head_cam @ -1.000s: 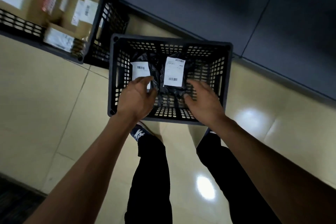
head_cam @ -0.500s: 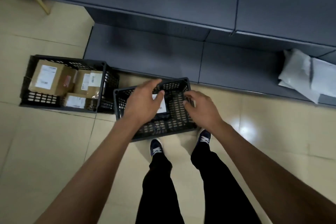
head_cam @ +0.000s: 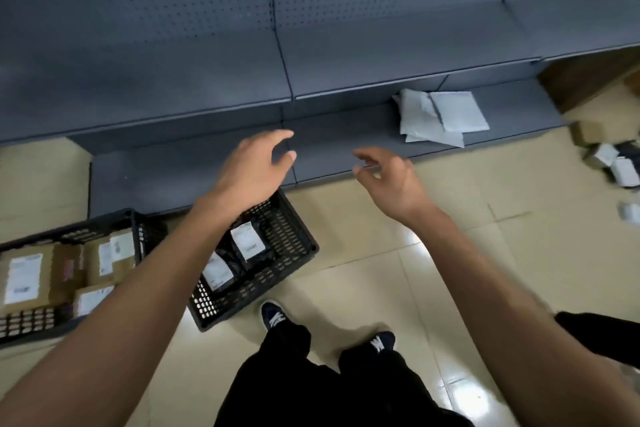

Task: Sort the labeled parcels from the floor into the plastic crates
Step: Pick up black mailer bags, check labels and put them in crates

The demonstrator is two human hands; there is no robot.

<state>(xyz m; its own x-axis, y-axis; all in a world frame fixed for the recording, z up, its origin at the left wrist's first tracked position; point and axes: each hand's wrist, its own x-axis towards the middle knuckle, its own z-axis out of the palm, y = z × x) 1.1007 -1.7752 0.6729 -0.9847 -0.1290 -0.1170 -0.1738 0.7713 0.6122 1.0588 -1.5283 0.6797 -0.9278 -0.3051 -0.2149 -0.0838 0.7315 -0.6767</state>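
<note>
A black plastic crate (head_cam: 294, 267) stands on the floor below my left forearm and holds two black bags with white labels (head_cam: 247, 244). Left of it a second black crate (head_cam: 104, 218) holds several brown labeled boxes (head_cam: 29, 279). My left hand (head_cam: 251, 170) hovers above the nearer crate's far corner, fingers apart and empty. My right hand (head_cam: 391, 180) is raised to its right, also empty with loosely curled fingers. Blurred loose parcels (head_cam: 609, 158) lie on the floor at the far right.
A dark grey shelving unit (head_cam: 311, 55) with a pegboard back runs across the top. White mailer bags (head_cam: 440, 116) lie on its lowest shelf at the right. My legs and shoes (head_cam: 277, 317) stand on the glossy beige tiles.
Both hands have lifted out of the nearer crate and up, empty. The view has swung up and to the right, so the crates now sit at the lower left.
</note>
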